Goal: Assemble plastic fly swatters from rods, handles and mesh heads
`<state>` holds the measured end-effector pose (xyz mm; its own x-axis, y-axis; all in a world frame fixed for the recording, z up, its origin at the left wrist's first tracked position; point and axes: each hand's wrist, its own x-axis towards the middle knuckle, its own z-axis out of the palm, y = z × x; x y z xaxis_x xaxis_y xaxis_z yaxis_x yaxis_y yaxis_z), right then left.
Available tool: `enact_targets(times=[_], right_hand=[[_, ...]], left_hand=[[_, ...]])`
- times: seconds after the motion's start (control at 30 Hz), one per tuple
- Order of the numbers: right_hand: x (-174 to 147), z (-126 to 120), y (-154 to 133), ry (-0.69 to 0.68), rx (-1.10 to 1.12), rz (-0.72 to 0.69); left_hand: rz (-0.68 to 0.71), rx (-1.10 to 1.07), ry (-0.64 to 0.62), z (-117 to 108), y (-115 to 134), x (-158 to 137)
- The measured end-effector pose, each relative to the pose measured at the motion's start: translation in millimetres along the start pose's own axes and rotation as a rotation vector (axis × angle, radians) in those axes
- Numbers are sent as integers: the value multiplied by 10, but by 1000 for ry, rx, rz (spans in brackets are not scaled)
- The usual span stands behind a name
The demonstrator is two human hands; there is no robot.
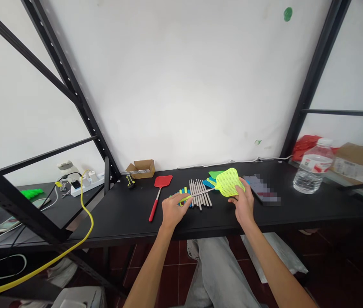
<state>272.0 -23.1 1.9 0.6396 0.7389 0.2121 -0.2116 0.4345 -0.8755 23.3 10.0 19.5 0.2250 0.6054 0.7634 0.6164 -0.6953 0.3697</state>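
A yellow-green fly swatter [229,183] is held above the black table, its perforated head to the right and its thin metal rod running left. My left hand [174,208] is closed around its yellow-green handle. At the other end my right hand [243,203] pinches the lower right edge of the head. Beneath the rod lie several metal rods [200,201] side by side. Blue and yellow-green handles lie left of them, partly hidden by my left hand. Behind the held head, blue and green swatter heads [215,175] are partly covered. A red fly swatter [158,194] lies to the left.
An open cardboard box [141,169] and a small yellow-black object [130,182] sit at the back left. A phone or tablet [258,188], partly blurred, lies right. Farther right stands a water bottle [313,167]. A yellow cable [89,226] crosses the left side near black shelf posts.
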Motion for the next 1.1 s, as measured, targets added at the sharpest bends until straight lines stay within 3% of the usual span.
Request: enact_targets(times=[1.1], right_hand=[[33, -15, 34, 4, -11, 4]], left_hand=[[22, 67, 36, 5, -12, -5]])
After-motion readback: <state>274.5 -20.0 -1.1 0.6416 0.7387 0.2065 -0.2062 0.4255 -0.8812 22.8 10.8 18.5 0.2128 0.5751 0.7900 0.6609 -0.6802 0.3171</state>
